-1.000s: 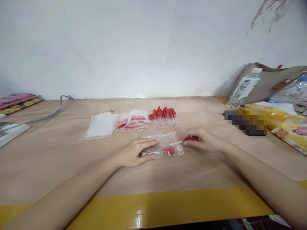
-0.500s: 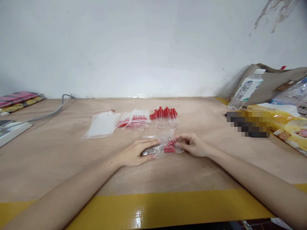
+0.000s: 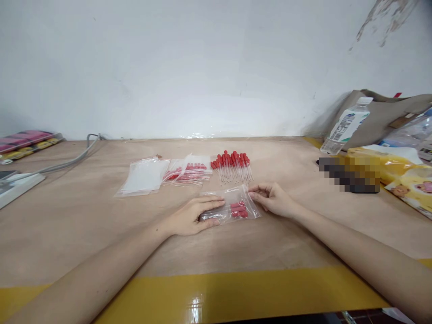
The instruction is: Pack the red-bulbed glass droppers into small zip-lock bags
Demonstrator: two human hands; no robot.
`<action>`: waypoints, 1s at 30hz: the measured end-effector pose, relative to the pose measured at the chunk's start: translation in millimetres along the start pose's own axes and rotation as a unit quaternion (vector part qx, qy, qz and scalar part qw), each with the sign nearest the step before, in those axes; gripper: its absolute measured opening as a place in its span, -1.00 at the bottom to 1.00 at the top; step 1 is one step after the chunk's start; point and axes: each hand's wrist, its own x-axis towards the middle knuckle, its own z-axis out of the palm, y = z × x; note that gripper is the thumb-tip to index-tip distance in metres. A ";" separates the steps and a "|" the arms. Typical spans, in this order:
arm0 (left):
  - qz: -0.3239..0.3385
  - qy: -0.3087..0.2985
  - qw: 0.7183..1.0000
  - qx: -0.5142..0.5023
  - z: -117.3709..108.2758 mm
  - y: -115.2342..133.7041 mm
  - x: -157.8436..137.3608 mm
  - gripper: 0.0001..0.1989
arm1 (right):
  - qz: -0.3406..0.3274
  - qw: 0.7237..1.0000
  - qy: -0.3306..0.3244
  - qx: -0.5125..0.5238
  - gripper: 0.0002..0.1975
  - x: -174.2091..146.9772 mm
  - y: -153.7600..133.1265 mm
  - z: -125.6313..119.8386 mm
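A clear zip bag (image 3: 232, 198) lies flat in front of me, with several red-bulbed droppers (image 3: 239, 209) inside, their bulbs toward the right end. My left hand (image 3: 194, 216) rests on the bag's left part, fingers and thumb spread apart over the plastic. At the bag's upper right corner, my right hand (image 3: 270, 198) has thumb and forefinger pinched on the edge. Just behind the bag sits a row of loose red-bulbed droppers (image 3: 232, 164) with clear stems. To their left are filled zip bags (image 3: 189, 173), partly overlapping a stack of flat, unfilled bags (image 3: 143, 175).
On the right are a water bottle (image 3: 347, 123), a grey bag (image 3: 381, 105), a yellow packet (image 3: 410, 184) and a blurred-out dark object (image 3: 351, 175). At left lie a grey cable (image 3: 72, 159) and a pink-and-yellow pack (image 3: 29, 144). Yellow tape (image 3: 236, 292) lines the front edge.
My right hand has shifted slightly right along the bag's edge. The bag's right end now lies flatter, and the red bulbs inside show more clearly. My left hand stays in place.
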 end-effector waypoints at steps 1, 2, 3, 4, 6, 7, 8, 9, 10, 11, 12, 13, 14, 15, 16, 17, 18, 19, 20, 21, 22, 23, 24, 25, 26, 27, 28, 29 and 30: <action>0.001 -0.002 1.000 0.000 0.3 -0.4 -0.1 -0.51 | 0.002 0.999 0.037 -0.006 -0.69 4.2 1.9 -4.3; 0.002 -0.004 1.000 0.000 0.6 -0.9 -0.3 -0.52 | 0.005 0.997 0.081 -0.018 -0.70 9.9 4.3 -9.4; 0.004 -0.004 1.000 -0.001 1.0 -1.4 -0.4 -0.52 | 0.012 0.991 0.126 -0.038 -0.71 17.3 7.2 -14.7; 0.005 -0.003 1.000 -0.002 1.4 -1.8 -0.5 -0.52 | 0.024 0.984 0.167 -0.062 -0.72 26.0 10.4 -20.1; 0.008 0.001 1.000 -0.005 2.1 -2.5 -0.6 -0.52 | 0.049 0.968 0.221 -0.109 -0.73 45.9 16.5 -29.3; 0.009 0.003 1.000 -0.007 2.3 -2.5 -0.6 -0.52 | 0.065 0.963 0.230 -0.122 -0.72 56.3 19.1 -32.4; 0.010 0.004 1.000 -0.010 2.4 -2.5 -0.5 -0.52 | 0.080 0.960 0.233 -0.131 -0.71 66.4 21.0 -34.2; 0.010 0.004 1.000 -0.012 2.4 -2.2 -0.3 -0.52 | 0.092 0.957 0.238 -0.138 -0.69 75.8 22.4 -34.9; 0.008 0.004 1.000 -0.015 2.3 -1.9 -0.2 -0.52 | 0.098 0.954 0.245 -0.145 -0.67 84.4 23.3 -34.4; 0.006 0.003 1.000 -0.017 2.1 -1.4 0.0 -0.52 | 0.100 0.950 0.253 -0.150 -0.66 91.8 23.6 -33.3; 0.004 0.002 1.000 -0.018 2.0 -1.0 0.1 -0.52 | 0.102 0.948 0.260 -0.154 -0.65 98.0 23.6 -31.8; 0.002 0.002 1.000 -0.019 1.9 -0.6 0.1 -0.52 | 0.106 0.947 0.262 -0.154 -0.65 103.0 23.4 -30.4; 0.001 0.001 1.000 -0.021 2.0 -0.2 0.2 -0.52 | 0.113 0.947 0.260 -0.153 -0.65 106.8 22.9 -29.4; 0.001 0.002 1.000 -0.023 2.0 0.0 0.2 -0.52 | 0.123 0.947 0.255 -0.150 -0.65 109.5 22.2 -28.9; 0.001 0.004 1.000 -0.025 2.2 0.2 0.2 -0.52 | 0.134 0.948 0.249 -0.147 -0.65 111.1 21.4 -29.1; 0.002 0.005 1.000 -0.027 2.4 0.2 0.1 -0.52 | 0.144 0.948 0.244 -0.145 -0.64 111.9 20.4 -30.1; 0.003 0.007 1.000 -0.028 2.6 0.2 0.0 -0.52 | 0.150 0.948 0.240 -0.144 -0.63 111.8 19.5 -31.5; 0.004 0.008 1.000 -0.028 2.9 0.1 -0.1 -0.52 | 0.154 0.949 0.236 -0.144 -0.62 111.2 18.6 -33.4; 0.006 0.008 1.000 -0.027 3.1 -0.1 -0.3 -0.53 | 0.157 0.949 0.231 -0.144 -0.62 110.3 18.0 -35.5; 0.007 0.009 1.000 -0.026 3.2 -0.3 -0.4 -0.53 | 0.158 0.950 0.227 -0.143 -0.62 109.1 17.7 -37.5; 0.007 0.008 1.000 -0.024 3.3 -0.5 -0.6 -0.53 | 0.158 0.951 0.223 -0.141 -0.63 108.0 17.9 -39.4; 0.006 0.006 1.000 -0.023 3.4 -0.7 -0.7 -0.53 | 0.158 0.953 0.220 -0.137 -0.64 107.1 18.5 -40.9; 0.005 0.005 1.000 -0.021 3.3 -0.8 -0.8 -0.52 | 0.156 0.955 0.218 -0.131 -0.65 106.4 19.5 -42.0; 0.005 0.005 1.000 -0.020 3.2 -0.8 -0.8 -0.52 | 0.155 0.956 0.216 -0.120 -0.64 106.0 20.9 -42.7; 0.004 0.005 1.000 -0.020 3.0 -0.7 -0.7 -0.52 | 0.154 0.958 0.215 -0.107 -0.63 105.9 22.4 -43.0; 0.004 0.004 1.000 -0.019 2.8 -0.7 -0.6 -0.52 | 0.152 0.960 0.215 -0.091 -0.62 106.1 24.0 -43.0; 0.003 0.004 1.000 -0.019 2.6 -0.6 -0.4 -0.52 | 0.150 0.962 0.215 -0.073 -0.61 106.4 25.4 -42.7; 0.003 0.005 1.000 -0.019 2.4 -0.5 -0.3 -0.52 | 0.147 0.964 0.215 -0.054 -0.63 106.7 26.5 -42.3; 0.002 0.004 1.000 -0.019 2.3 -0.4 -0.2 -0.52 | 0.144 0.966 0.214 -0.035 -0.65 107.1 27.4 -42.0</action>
